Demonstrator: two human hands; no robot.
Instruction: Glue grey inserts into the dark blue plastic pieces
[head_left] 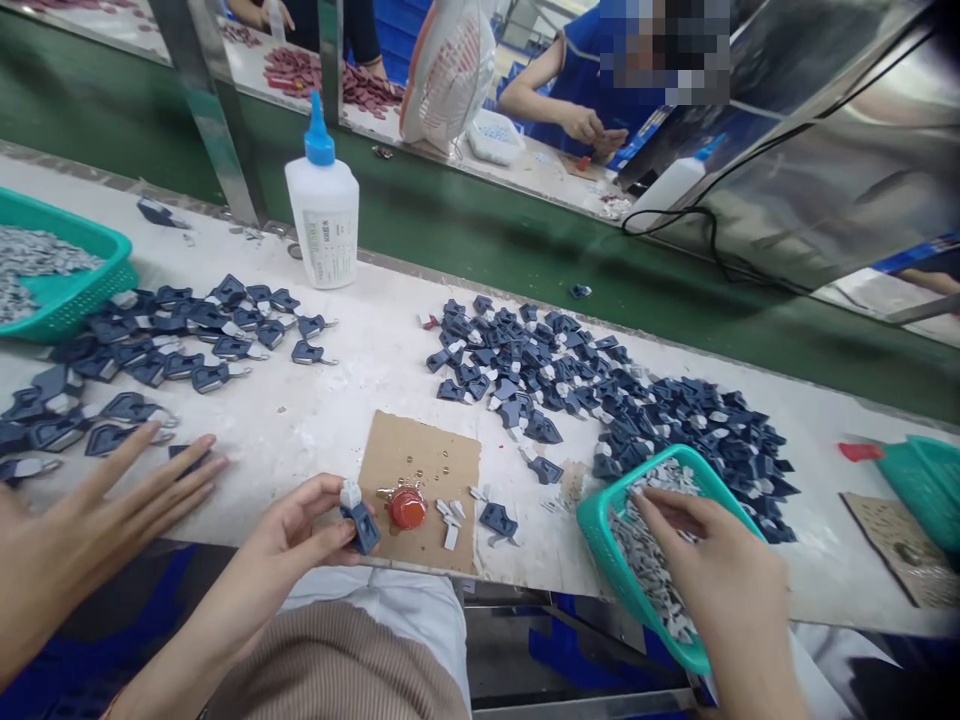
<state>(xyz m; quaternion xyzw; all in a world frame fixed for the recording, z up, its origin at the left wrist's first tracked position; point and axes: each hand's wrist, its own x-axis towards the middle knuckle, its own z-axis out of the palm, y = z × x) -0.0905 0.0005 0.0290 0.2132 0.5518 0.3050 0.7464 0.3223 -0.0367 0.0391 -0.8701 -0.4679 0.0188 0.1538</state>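
Note:
My left hand (304, 530) pinches a dark blue plastic piece (364, 527) with a light grey tip pointing up, just left of a cardboard square (450, 455). On that cardboard an orange-red cap (407, 508) sits in a wet clear puddle, and several small grey strips (450, 522) lie to its right. Another blue piece (498, 520) rests by the cardboard's right edge. My right hand (720, 570) reaches into a green basket (596, 520) of small grey parts (649, 560). Its thumb and forefinger are closed together among them; what they hold is too small to make out.
Heaps of blue pieces lie at centre right (555, 370) and left (202, 320). A white glue bottle (324, 220) with a blue nozzle stands at the back. Another person's hand (112, 520) spreads at left. Another green basket (82, 300) stands far left. Co-workers sit across the green barrier (465, 235).

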